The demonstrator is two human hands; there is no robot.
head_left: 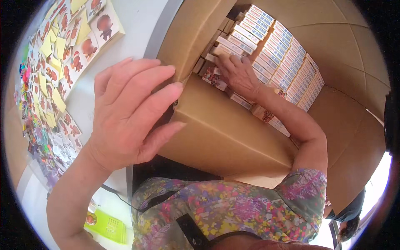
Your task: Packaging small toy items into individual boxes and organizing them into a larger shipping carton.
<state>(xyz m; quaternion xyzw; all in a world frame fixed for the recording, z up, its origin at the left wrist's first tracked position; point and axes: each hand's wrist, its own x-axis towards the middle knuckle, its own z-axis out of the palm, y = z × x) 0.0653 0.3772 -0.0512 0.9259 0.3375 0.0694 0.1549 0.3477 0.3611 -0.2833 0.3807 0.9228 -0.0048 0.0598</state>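
Note:
A large brown cardboard carton (225, 125) stands before me, partly filled with rows of small white printed boxes (271, 54). Inside it, my right hand (239, 77) reaches to the left end of the rows. Its fingers are bent and closed over a small box with a coloured picture (213, 78); the hand covers part of the box and hides some fingertips. My left hand (133, 106) is open, fingers stretched out, with the fingertips at the carton's near left corner. It holds nothing that I can see.
A white table (137, 21) lies to the left, with many picture cards (75, 58) and yellow slips heaped on it. Small colourful packets (46, 137) lie at its left side. A lime-green plastic basket (108, 227) is at lower left. Carton flaps rise on the right; another person's dark sleeve (354, 208) shows beyond.

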